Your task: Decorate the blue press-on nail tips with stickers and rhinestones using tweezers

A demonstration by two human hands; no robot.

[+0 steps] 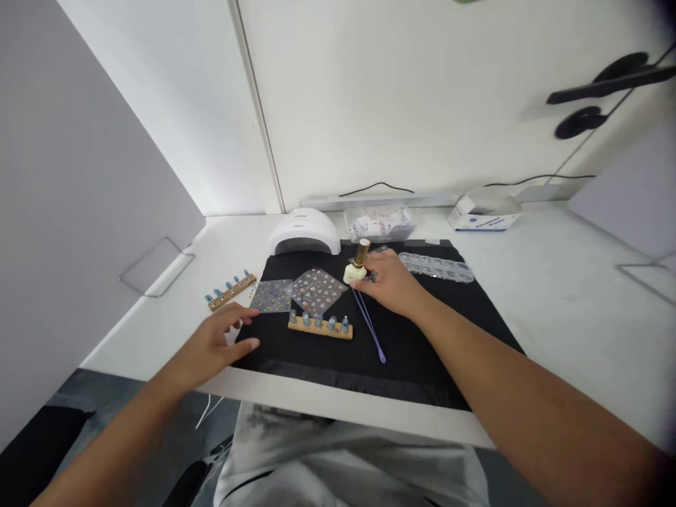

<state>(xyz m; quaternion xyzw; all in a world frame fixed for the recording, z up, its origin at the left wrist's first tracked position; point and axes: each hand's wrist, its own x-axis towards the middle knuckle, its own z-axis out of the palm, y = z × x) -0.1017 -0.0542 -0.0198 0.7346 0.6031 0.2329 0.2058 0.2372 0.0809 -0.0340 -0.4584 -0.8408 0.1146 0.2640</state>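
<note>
My right hand (388, 280) grips a small nail polish bottle (355, 272) with a gold cap, tilted slightly over the black cloth. Below the bottle lie purple tweezers (370, 324). My left hand (224, 341) is open at the cloth's left edge, thumb and fingers apart, with nothing in it. Near its fingertips is a sticker sheet (272, 296) with small yellow and blue marks. Beside that sheet lies a second sticker sheet (317, 291) with pale and orange shapes. Just in front, a wooden stand (320, 328) carries several decorated nail tips.
Another wooden stand (232, 293) with blue nail tips sits left of the black cloth (412, 366). Behind are a white nail lamp (305, 229), a clear tub (380, 224) of packets and an opened box (484, 213). A clear compartment case (436, 267) lies at right.
</note>
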